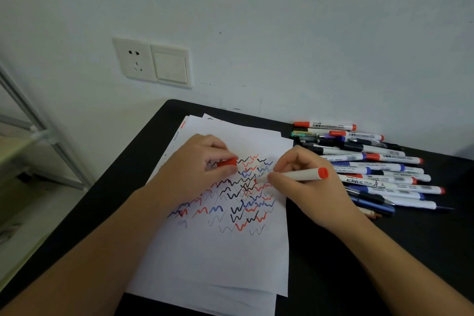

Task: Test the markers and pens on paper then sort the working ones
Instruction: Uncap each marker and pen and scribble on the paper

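Red marker (297,174) in my right hand (305,187), grip closed on its barrel, tip at the paper (213,259); left hand (195,169) pinches its cap (227,162). Head view: many squiggles done; pile (372,169) on the table (384,251) unsorted. Tip hidden by fingers.

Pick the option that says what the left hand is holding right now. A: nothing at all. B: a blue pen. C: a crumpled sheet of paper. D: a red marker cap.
D: the left hand pinches a short red cap over the scribbled paper, while the right hand holds the uncapped white marker with its tip down on the sheet.
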